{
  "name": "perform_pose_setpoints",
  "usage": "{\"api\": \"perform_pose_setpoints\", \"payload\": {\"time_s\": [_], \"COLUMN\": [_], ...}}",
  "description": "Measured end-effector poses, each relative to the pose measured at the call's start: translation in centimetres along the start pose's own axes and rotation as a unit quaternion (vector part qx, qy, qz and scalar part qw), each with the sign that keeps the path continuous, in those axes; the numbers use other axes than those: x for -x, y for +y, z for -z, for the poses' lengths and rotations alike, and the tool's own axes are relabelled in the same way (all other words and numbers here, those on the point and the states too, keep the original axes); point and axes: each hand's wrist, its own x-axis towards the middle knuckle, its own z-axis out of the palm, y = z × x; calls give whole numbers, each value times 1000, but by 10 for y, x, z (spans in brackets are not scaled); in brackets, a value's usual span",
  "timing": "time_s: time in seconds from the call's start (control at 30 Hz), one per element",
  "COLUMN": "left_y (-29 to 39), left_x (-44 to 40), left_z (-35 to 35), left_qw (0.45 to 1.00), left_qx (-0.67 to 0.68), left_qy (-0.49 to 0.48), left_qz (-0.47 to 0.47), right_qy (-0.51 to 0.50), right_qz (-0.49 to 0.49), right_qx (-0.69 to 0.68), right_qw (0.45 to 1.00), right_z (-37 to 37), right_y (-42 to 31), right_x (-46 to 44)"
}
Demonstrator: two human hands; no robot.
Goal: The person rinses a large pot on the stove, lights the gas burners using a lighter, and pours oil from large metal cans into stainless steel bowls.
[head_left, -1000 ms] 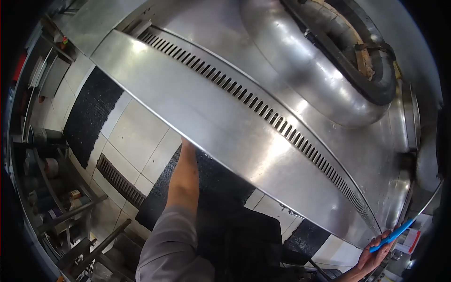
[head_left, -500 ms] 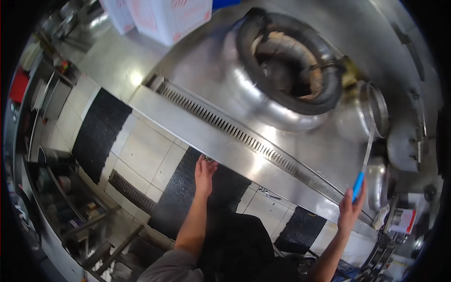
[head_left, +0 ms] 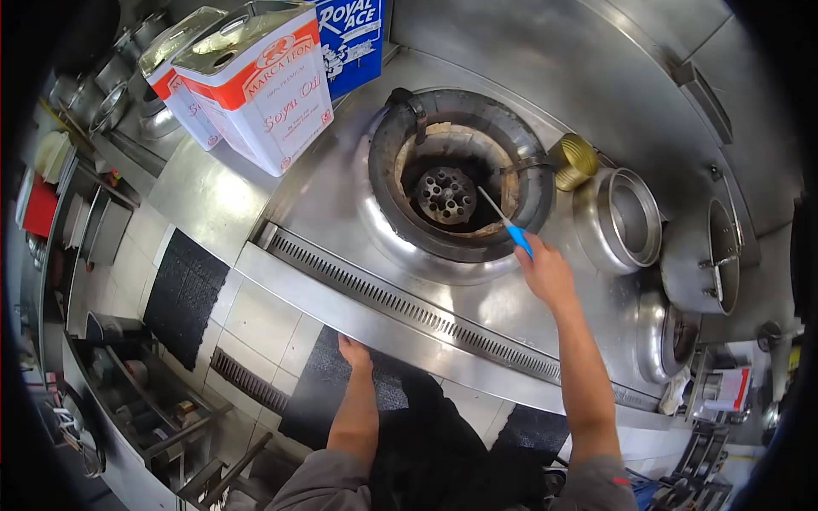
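My right hand (head_left: 545,268) is closed round the blue handle of a tool with a long thin metal shaft (head_left: 492,203); its exact kind does not show. The shaft points down into the mouth of a round wok burner (head_left: 383,187), where a perforated disc (head_left: 446,195) sits at the bottom. I see no flame. At the front edge of the steel counter (head_left: 503,319) is my left hand (head_left: 355,352), its fingertips partly hidden below the edge; what they touch is out of sight.
Two soya oil tins (head_left: 290,102) and a blue Royal Ace container (head_left: 351,43) stand left of the burner. On its right are a gold-coloured can (head_left: 575,160), steel pots (head_left: 592,213) and a large pot (head_left: 682,264). A slotted drain (head_left: 383,298) runs along the counter front.
My right hand has swung from the counter's right end to the burner, bringing the tool's shaft over its opening. My left hand stays by the front edge. The view has shifted too.
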Motion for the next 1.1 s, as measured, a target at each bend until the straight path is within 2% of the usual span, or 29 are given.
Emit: {"api": "perform_pose_setpoints", "payload": {"time_s": [0.07,0.1,0.17,0.3,0.5,0.6,0.7,0.9,1.1], "left_y": [4,-3,16,24,37,39,41,43,37], "left_x": [1,-1,6,6,10,9,7,11,7], "left_z": [-12,-11,-17,-21,-24,-25,-25,-22,-18], "left_qw": [998,999,991,957,976,955,944,937,954], "left_qx": [59,36,114,267,180,248,287,303,230], "left_qy": [27,27,21,-2,8,4,-7,-14,24], "left_qz": [28,22,60,113,125,164,162,175,189], "right_qy": [-37,-77,-157,-196,-208,-205,-207,-204,-209], "right_qz": [34,36,41,47,51,45,42,33,48], "right_qx": [57,79,127,167,195,199,200,174,159], "right_qw": [997,993,978,965,957,957,957,963,964], "right_z": [-16,-18,-20,-37,-49,-58,-60,-61,-60], "right_y": [-4,-11,-24,-31,-37,-35,-33,-25,-25], "right_x": [-52,-73,-108,-149,-172,-178,-181,-184,-179]}}
